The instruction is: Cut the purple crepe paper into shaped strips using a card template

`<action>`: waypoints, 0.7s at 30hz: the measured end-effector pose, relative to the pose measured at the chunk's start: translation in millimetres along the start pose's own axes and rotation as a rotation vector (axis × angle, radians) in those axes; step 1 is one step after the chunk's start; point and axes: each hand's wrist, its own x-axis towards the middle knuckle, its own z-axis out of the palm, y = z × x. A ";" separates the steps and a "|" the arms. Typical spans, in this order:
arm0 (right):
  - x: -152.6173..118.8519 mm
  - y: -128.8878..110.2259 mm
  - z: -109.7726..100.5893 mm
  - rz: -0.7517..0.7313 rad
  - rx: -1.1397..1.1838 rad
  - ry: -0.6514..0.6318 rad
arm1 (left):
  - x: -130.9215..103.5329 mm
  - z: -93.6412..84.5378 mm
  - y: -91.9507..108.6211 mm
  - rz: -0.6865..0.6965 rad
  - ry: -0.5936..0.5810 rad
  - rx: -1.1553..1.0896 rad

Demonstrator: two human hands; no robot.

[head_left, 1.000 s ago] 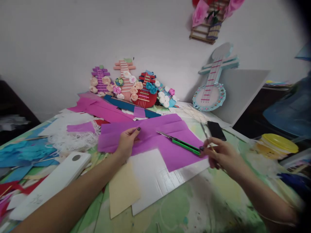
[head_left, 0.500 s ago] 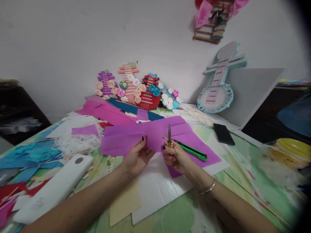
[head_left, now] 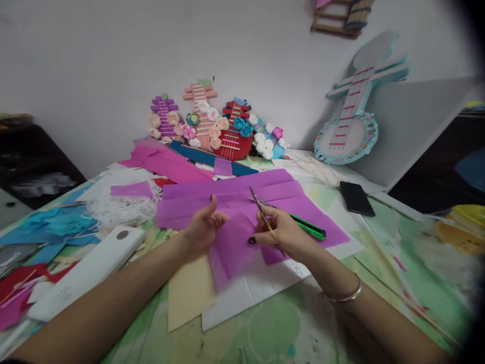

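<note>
Small purple sheet [head_left: 235, 247], one: above the tabletop's [head_left: 265, 328] near-middle part, sloping over white board [head_left: 257, 283] and cream card [head_left: 185, 293]; probably light, limp, easily creased or torn, best held flat near a corner, fingertips only. Right hand [head_left: 284, 230]: closed about the scissors [head_left: 266, 221], thumb at the small sheet's right edge; scissors slim, likely rigid, surest by the handle loops. Left hand [head_left: 200, 230]: thumb raised apart from half-curled fingers, beside the small sheet's upper left; contact cannot be told. Large purple sheet [head_left: 212, 194]: lying behind, green cutter [head_left: 308, 226] on it. Black phone [head_left: 357, 198]: toward the tabletop's far right corner
</note>
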 end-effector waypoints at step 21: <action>-8.4 -8.0 -3.8 -0.395 -0.935 0.321 | -0.9 6.0 20.7 -0.110 0.230 0.016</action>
